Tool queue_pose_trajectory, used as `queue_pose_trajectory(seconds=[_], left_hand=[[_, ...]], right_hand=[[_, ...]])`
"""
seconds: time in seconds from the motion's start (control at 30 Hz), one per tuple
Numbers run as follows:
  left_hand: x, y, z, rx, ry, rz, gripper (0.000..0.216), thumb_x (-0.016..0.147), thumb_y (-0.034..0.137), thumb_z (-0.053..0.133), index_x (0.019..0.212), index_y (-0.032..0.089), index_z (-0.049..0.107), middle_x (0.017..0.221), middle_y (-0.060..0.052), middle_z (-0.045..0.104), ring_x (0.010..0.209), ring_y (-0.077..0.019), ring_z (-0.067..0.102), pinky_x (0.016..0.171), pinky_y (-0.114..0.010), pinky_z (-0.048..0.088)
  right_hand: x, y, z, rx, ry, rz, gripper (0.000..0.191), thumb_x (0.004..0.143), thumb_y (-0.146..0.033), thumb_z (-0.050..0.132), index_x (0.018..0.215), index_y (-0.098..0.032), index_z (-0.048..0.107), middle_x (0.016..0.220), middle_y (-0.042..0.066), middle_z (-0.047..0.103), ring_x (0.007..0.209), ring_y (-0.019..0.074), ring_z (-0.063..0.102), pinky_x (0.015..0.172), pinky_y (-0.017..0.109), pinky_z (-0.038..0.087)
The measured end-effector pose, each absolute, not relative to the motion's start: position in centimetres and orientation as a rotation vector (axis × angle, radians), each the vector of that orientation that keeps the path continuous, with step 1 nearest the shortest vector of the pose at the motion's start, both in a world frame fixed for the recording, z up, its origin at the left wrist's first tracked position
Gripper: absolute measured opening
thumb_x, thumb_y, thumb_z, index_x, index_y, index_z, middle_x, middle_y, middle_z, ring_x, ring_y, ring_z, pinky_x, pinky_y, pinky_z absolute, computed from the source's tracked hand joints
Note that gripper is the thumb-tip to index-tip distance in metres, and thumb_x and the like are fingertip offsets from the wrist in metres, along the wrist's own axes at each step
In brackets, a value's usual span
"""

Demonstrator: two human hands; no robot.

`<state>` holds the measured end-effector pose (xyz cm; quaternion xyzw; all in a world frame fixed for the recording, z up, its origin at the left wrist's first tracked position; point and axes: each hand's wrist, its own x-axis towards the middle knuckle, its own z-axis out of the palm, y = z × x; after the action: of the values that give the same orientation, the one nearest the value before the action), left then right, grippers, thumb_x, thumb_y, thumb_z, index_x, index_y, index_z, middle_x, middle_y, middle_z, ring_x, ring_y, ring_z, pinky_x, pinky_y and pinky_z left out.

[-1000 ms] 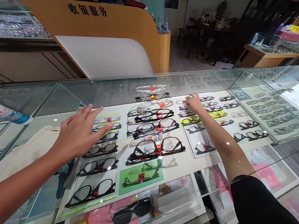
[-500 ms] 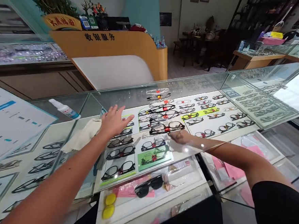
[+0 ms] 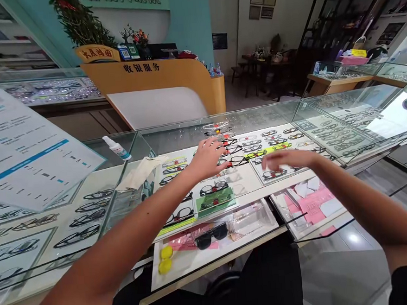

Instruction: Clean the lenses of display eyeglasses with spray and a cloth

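Note:
My left hand (image 3: 207, 159) reaches over the glass counter beside a column of eyeglasses, its thumb apart from the fingers. The nearest black-framed eyeglasses (image 3: 237, 161) lie just right of its thumb; whether they touch is unclear. More eyeglasses with red tags (image 3: 229, 142) stand in line behind them, partly covered by the fingers. My right hand (image 3: 285, 158) hovers over the right part of the counter, slightly blurred, with fingers hanging down and nothing visible in them. Beneath it are eyeglasses on a white tray (image 3: 274, 174).
On the left are a printed sheet (image 3: 32, 150), a spray bottle (image 3: 117, 148) and a beige cloth (image 3: 140, 173). Below, an open drawer (image 3: 258, 237) holds sunglasses (image 3: 211, 236) and a yellow lens case (image 3: 165, 259). A cashier desk (image 3: 170, 76) stands beyond the counter.
My left hand has moved right, from beside the cloth to the column of eyeglasses. My right hand has left the front of that column and moved right. The view has tilted up.

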<state>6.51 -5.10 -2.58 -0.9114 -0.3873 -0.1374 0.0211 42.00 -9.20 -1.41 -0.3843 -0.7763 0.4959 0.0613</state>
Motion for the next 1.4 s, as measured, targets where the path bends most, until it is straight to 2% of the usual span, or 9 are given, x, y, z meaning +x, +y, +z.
queue_pose_trajectory(seconds=[0.03, 0.1, 0.2, 0.33, 0.5, 0.63, 0.9, 1.13, 1.4], left_hand=[[7.3, -5.0, -2.6, -2.862, -1.214, -0.375, 0.043, 0.100, 0.053, 0.062, 0.123, 0.021, 0.080, 0.151, -0.018, 0.071, 0.161, -0.0436, 0.041, 0.130, -0.065, 0.029], [8.2, -4.7, -2.8, -2.894, -1.253, -0.287, 0.043, 0.100, 0.055, 0.063, 0.119, 0.020, 0.080, 0.150, -0.018, 0.072, 0.161, -0.0441, 0.040, 0.130, -0.065, 0.028], [8.8, -4.0, -2.9, -2.890, -1.312, -0.199, 0.039, 0.101, 0.053, 0.061, 0.109, 0.021, 0.082, 0.143, -0.018, 0.074, 0.153, -0.0423, 0.046, 0.126, -0.062, 0.031], [8.9, -3.0, -2.7, -2.923, -1.354, -0.161, 0.038, 0.100, 0.054, 0.062, 0.102, 0.024, 0.084, 0.137, -0.017, 0.074, 0.143, -0.0389, 0.051, 0.122, -0.059, 0.033], [9.8, -1.9, -2.1, -2.937, -1.471, -0.064, 0.037, 0.097, 0.053, 0.064, 0.102, 0.024, 0.087, 0.130, -0.017, 0.074, 0.135, -0.0397, 0.052, 0.118, -0.057, 0.034], [10.7, -1.6, -1.1, -2.916, -1.619, 0.152, 0.035, 0.093, 0.054, 0.069, 0.097, 0.026, 0.089, 0.107, -0.017, 0.077, 0.131, -0.0427, 0.051, 0.113, -0.055, 0.034], [12.4, -2.3, 0.5, -2.840, -1.663, 0.384, 0.017, 0.089, 0.036, 0.077, 0.092, 0.022, 0.087, 0.090, -0.017, 0.076, 0.131, -0.0425, 0.046, 0.109, -0.053, 0.035], [12.0, -2.7, 0.4, -2.849, -1.618, 0.352, 0.022, 0.089, 0.040, 0.078, 0.083, 0.021, 0.086, 0.123, -0.017, 0.077, 0.130, -0.0423, 0.046, 0.111, -0.056, 0.035], [11.4, -3.8, 1.0, -2.858, -1.617, 0.287, 0.023, 0.094, 0.041, 0.075, 0.092, 0.022, 0.087, 0.137, -0.015, 0.073, 0.136, -0.0432, 0.045, 0.114, -0.059, 0.033]], right_hand=[[44.4, -7.9, -1.4, -1.411, -2.263, 1.044, 0.054, 0.108, -0.068, 0.052, 0.122, -0.020, 0.073, 0.098, 0.009, 0.071, 0.088, 0.0230, 0.063, 0.085, 0.038, 0.054], [48.7, -5.9, -2.9, -1.837, -2.134, 0.280, 0.048, 0.106, -0.058, 0.057, 0.122, -0.017, 0.076, 0.121, 0.020, 0.074, 0.115, 0.0350, 0.065, 0.103, 0.049, 0.054], [52.7, -4.7, -6.9, -2.136, -2.025, -0.099, 0.054, 0.105, -0.051, 0.059, 0.141, -0.013, 0.072, 0.148, 0.027, 0.066, 0.142, 0.0460, 0.057, 0.119, 0.059, 0.046], [54.5, -4.9, -10.5, -2.195, -1.903, -0.114, 0.065, 0.107, -0.057, 0.051, 0.156, -0.017, 0.063, 0.159, 0.026, 0.060, 0.145, 0.0469, 0.056, 0.120, 0.061, 0.047], [54.8, -4.7, -11.1, -2.126, -1.863, -0.104, 0.069, 0.105, -0.064, 0.048, 0.154, -0.018, 0.065, 0.157, 0.026, 0.060, 0.145, 0.0485, 0.054, 0.120, 0.065, 0.046], [54.8, -4.7, -10.9, -2.118, -1.855, -0.070, 0.072, 0.104, -0.068, 0.046, 0.154, -0.020, 0.065, 0.158, 0.024, 0.060, 0.145, 0.0493, 0.054, 0.120, 0.066, 0.046], [54.6, -5.1, -10.1, -2.131, -1.846, -0.027, 0.081, 0.101, -0.076, 0.042, 0.154, -0.020, 0.065, 0.160, 0.024, 0.058, 0.148, 0.0501, 0.051, 0.124, 0.067, 0.043], [54.7, -5.1, -10.0, -2.135, -1.845, -0.039, 0.083, 0.100, -0.079, 0.040, 0.153, -0.021, 0.065, 0.159, 0.024, 0.058, 0.149, 0.0490, 0.050, 0.124, 0.066, 0.043], [54.9, -5.0, -10.0, -2.132, -1.851, -0.041, 0.078, 0.099, -0.072, 0.047, 0.154, -0.020, 0.064, 0.160, 0.025, 0.057, 0.147, 0.0504, 0.053, 0.123, 0.067, 0.042]])
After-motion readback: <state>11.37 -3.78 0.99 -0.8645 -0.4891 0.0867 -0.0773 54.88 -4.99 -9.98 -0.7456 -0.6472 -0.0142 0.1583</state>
